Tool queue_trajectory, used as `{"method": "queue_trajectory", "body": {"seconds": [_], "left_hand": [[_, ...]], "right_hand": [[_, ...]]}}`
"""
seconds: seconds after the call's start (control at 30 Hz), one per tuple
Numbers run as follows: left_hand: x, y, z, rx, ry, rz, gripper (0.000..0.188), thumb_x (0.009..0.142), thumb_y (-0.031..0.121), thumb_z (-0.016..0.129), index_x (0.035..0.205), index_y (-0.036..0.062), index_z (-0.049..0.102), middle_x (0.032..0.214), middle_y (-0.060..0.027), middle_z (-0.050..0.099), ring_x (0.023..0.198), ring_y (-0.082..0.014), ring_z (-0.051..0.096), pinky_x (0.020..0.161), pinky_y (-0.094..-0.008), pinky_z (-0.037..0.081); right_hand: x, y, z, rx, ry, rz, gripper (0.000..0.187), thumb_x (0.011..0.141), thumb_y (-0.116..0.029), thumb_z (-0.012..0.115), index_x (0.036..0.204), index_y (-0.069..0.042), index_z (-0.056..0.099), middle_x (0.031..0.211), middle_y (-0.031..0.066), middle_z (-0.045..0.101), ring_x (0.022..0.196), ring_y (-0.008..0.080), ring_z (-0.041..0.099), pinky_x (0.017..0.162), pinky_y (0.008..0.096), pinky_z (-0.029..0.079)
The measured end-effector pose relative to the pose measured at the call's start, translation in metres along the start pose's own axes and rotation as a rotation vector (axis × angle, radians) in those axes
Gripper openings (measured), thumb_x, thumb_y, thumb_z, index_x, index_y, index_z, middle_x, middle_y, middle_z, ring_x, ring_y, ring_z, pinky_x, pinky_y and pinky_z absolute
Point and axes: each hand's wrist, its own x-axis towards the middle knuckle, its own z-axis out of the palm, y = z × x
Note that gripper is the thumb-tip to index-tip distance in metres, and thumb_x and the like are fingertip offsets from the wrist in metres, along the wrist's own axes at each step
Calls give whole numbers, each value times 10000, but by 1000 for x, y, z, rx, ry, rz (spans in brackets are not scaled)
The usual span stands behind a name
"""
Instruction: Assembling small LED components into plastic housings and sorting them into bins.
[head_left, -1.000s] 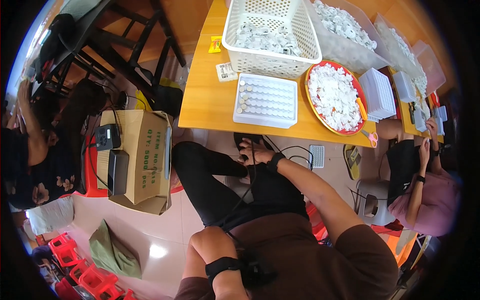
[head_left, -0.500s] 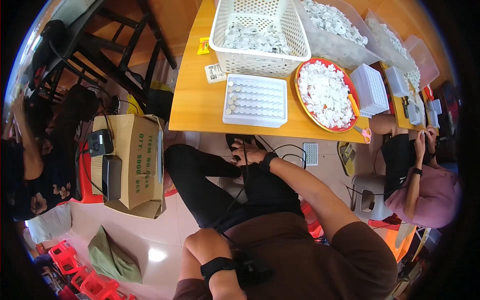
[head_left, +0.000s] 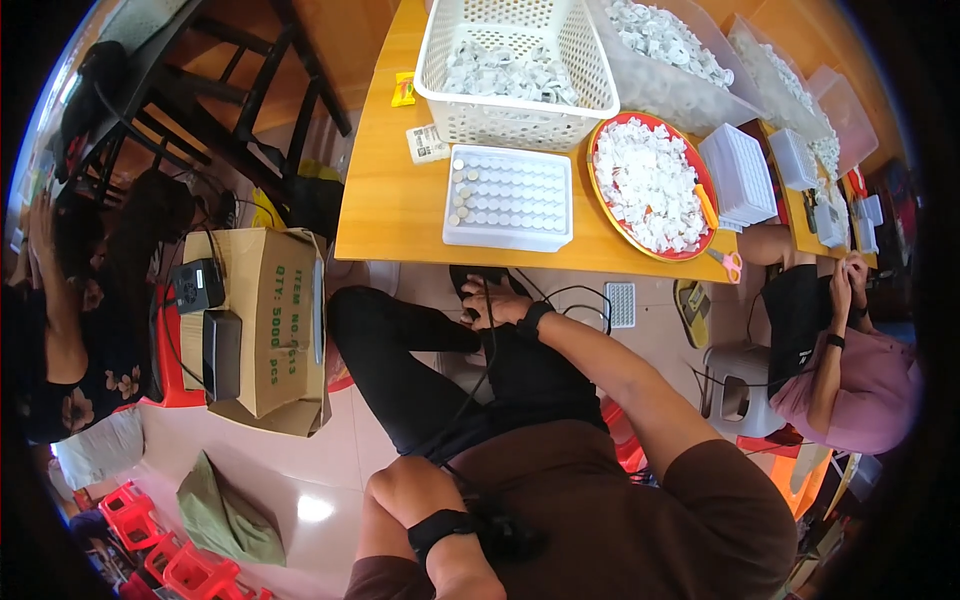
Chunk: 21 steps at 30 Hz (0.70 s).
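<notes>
My right hand [head_left: 498, 303] rests palm down on my right knee, its fingers spread and holding nothing. A black cable [head_left: 490, 350] hangs across it. My left arm is bent sharply at the elbow, and my left hand [head_left: 465, 578] runs off the lower edge, so its fingers are hidden. On the wooden table [head_left: 390, 220] beyond my knees sits a white tray [head_left: 520, 241] of round pockets, several small round discs [head_left: 463, 190] along its left side. Behind it stands a white perforated basket [head_left: 520, 125] of small pale pieces. A red round plate [head_left: 597, 190] holds a heap of white pieces.
Pink-handled scissors [head_left: 733, 266] lie at the table's front right edge, near stacked white trays [head_left: 740, 180]. An open cardboard box [head_left: 260, 350] stands left of my legs. One person [head_left: 850, 390] sits at right, another [head_left: 75, 330] at left. A sandal [head_left: 692, 312] lies on the floor.
The view has shifted very slightly. My right hand stays on the knee, and my left arm is almost unmoved. At far left, the other person's hand has moved a little.
</notes>
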Motion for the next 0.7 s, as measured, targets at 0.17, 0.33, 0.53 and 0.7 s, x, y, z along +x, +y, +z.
{"method": "queue_trajectory", "body": {"seconds": [0.17,0.33,0.53,0.7], "left_hand": [[3,-5,3,-16,26,39,241,745,-84,583,920,53,492,895,-17,460,878,-143,494,774,-271,448],[3,-6,2,-26,45,73,226,750,-83,581,899,60,490,878,-16,461,863,-140,497,762,-268,451],[-1,-4,-6,-134,-11,-12,213,757,-85,582,875,63,484,865,-11,462,858,-132,497,755,-261,452],[-2,3,0,-42,8,-40,180,780,-82,570,886,50,511,862,-10,499,859,-131,516,721,-223,455]], "right_hand": [[5,-3,6,28,47,-20,498,657,-397,691,1064,-127,591,1382,58,303,1350,275,141,930,703,210],[5,4,12,7,80,-24,480,655,-400,689,1039,-128,595,1321,60,346,1333,276,176,919,698,225],[3,4,11,-2,109,-53,451,653,-401,682,1007,-134,596,1247,63,376,1306,284,215,884,674,268],[6,-5,4,-21,58,-46,449,656,-400,678,1006,-131,594,1249,59,370,1305,285,216,877,677,273]]}}
